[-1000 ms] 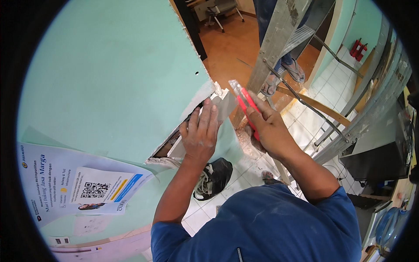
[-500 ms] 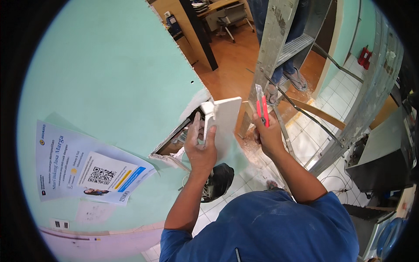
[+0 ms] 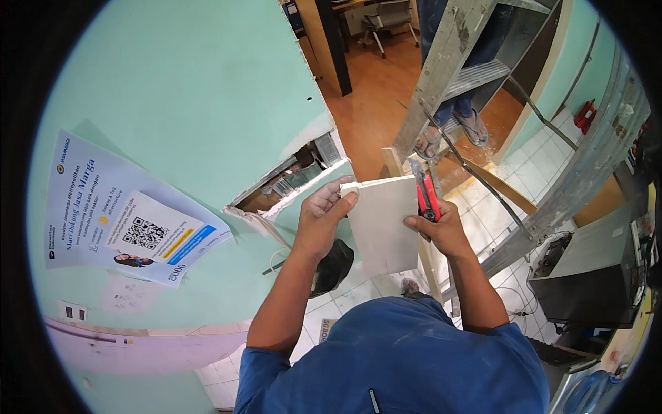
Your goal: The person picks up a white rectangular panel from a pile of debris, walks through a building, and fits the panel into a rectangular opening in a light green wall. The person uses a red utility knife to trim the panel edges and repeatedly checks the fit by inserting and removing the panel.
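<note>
A flat off-white piece of plasterboard (image 3: 383, 231) hangs in front of my body, its upper edge rough. My left hand (image 3: 324, 216) pinches its upper left corner between thumb and dusty fingers. In my right hand (image 3: 441, 228) is a red utility knife (image 3: 427, 196), blade pointing up and away, close by the board's right edge. Whether the blade touches the board I cannot tell. Just beyond my left hand, a ragged rectangular hole (image 3: 293, 178) in the green wall shows metal framing and rubble inside.
A metal stepladder (image 3: 455, 62) stands ahead, with a person's sandalled feet (image 3: 471, 127) on its lower part. A printed poster (image 3: 131, 214) hangs on the wall at left. A black bag (image 3: 333, 268) lies below the hole. Dark equipment (image 3: 586, 290) stands at right.
The board has turned to show its broad face and moved away from the hole, which is now more exposed. My right hand has brought the knife lower, beside the board's edge.
</note>
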The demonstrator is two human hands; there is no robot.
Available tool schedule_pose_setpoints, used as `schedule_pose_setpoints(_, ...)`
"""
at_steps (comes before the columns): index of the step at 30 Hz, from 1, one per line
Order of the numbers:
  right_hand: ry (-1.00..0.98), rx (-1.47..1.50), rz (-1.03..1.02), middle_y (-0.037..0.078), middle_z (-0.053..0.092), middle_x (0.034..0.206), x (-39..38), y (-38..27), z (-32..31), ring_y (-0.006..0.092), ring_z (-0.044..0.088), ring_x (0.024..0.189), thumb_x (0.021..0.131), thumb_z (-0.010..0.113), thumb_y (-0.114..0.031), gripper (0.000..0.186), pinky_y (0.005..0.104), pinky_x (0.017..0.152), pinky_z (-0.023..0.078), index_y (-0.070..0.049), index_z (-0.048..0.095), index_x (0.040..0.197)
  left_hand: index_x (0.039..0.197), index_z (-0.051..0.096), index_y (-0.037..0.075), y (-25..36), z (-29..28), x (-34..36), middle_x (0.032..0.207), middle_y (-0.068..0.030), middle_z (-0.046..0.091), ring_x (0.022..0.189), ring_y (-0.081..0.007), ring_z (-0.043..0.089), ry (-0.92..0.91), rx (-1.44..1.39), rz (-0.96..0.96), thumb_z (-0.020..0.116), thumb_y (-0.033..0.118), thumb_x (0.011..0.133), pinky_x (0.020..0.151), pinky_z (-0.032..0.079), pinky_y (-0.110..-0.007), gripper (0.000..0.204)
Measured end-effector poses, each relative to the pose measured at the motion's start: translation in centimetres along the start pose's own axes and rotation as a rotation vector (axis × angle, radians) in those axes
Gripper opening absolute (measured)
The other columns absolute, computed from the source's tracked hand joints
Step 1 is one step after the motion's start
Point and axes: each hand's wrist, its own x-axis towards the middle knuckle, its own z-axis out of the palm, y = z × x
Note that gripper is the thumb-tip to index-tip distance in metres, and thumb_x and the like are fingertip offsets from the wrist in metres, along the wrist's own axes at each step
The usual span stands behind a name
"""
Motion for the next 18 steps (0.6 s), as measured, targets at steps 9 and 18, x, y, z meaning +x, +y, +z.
schedule_pose_setpoints(9,-0.087,0.253,0.165,-0.006,0.051,0.063,-1.8,2.0,-3.5,0.0044,0.042,0.049,0.082,0.084,-0.018,0.024,0.0214,0.044,0.03,-0.007,0.063,0.085,0.127,0.059,-0.009,-2.2,1.5,-0.1,0.11,-0.0104,0.07,0.097,-0.0133,0.065,-0.369,-0.353,-0.223,0.072,0.009,0.092,0.088,0.052,-0.027,0.042)
schedule_pose_setpoints(18,-0.077,0.073,0.171,-0.006,0.05,0.063,-3.4,1.7,-3.4,0.0049,0.043,0.05,0.083,0.083,-0.018,0.022,0.0217,0.046,0.032,-0.007,0.064,0.087,0.112,0.069,-0.006,-2.3,-0.8,-0.7,0.099,-0.0055,0.071,0.084,-0.0091,0.063,-0.426,0.141,0.043,0.072,0.007,0.091,0.076,0.051,-0.024,0.025)
